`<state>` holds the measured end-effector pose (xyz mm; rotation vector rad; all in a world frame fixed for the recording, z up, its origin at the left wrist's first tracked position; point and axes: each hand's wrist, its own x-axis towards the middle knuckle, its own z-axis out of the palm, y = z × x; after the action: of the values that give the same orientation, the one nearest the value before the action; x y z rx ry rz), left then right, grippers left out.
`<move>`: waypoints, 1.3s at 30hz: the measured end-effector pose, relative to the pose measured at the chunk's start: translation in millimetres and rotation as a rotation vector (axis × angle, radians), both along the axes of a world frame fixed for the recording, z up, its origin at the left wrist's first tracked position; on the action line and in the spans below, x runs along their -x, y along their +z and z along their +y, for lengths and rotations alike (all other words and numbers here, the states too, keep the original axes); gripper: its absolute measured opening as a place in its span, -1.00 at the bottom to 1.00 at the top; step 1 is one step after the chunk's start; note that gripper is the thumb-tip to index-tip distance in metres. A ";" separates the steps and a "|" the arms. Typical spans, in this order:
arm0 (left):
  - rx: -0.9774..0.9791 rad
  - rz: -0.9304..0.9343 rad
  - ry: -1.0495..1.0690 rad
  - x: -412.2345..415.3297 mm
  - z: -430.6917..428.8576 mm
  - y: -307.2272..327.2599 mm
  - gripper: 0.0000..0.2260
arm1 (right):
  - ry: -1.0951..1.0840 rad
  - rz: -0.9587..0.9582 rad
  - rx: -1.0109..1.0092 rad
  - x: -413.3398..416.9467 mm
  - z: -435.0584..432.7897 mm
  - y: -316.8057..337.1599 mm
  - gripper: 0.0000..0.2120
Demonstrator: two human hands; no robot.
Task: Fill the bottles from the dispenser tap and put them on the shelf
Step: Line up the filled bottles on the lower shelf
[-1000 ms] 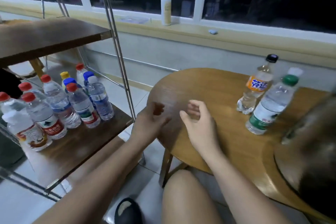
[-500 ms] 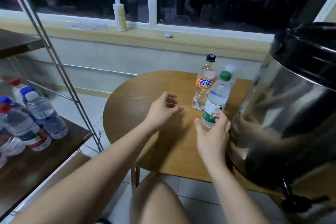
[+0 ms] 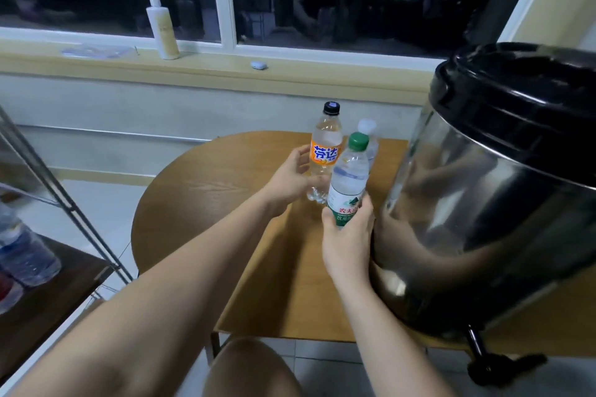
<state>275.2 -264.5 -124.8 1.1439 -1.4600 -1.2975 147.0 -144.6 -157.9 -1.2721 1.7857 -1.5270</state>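
Gripping the green-capped bottle [image 3: 350, 177] down low with the right hand [image 3: 348, 235], fingers and thumb curling round the label. Tilting it slightly to the left. Covering its base with the hand, so can't tell whether standing on the table [image 3: 200, 190] or lifted off. Holding it right beside the dispenser [image 3: 483, 203], knuckles just about brushing the shiny steel wall.

Reaching the left hand [image 3: 292, 177] over to the orange-label bottle [image 3: 325, 151], fingers loose and spread, cupping in from its left side around label height. Not clamping anything there; honestly can't tell whether touching or just alongside. Keeping the two hands apart, one per bottle.

Seeing the orange-label bottle standing upright on the table with a black cap, and a third bottle [image 3: 367, 130] with a white cap tucked just behind the green-capped one. Also seeing the dispenser's black lid [image 3: 516, 90] up top and its tap [image 3: 483, 361] hanging below the table edge at bottom right.

Spotting the shelf [image 3: 48, 300] off to the left with some blurry shelf bottles [image 3: 25, 255] on it, plus a pump bottle [image 3: 161, 26] and a small pale thing [image 3: 259, 65] sitting on the window sill.
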 end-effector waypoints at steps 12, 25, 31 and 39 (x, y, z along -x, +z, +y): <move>0.083 -0.035 0.104 -12.9 19.4 -0.1 -0.38 | -0.019 0.008 0.021 1.7 -13.2 -4.5 -0.41; 0.095 -0.018 0.184 -83.9 108.5 -5.6 -0.45 | 0.263 0.052 0.011 -15.5 2.6 -0.6 -0.56; 0.104 -0.023 0.308 -137.8 162.6 -2.8 -0.48 | 0.451 0.036 0.003 -61.7 17.4 -1.8 -0.52; 0.126 -0.131 0.567 -229.6 232.1 -2.7 -0.52 | 0.681 0.058 0.024 -155.9 35.9 -2.3 -0.47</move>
<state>504.8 -32.4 -127.6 1.4431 -1.1633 -0.7399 302.9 -108.7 -160.1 -1.7146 1.1683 -1.1243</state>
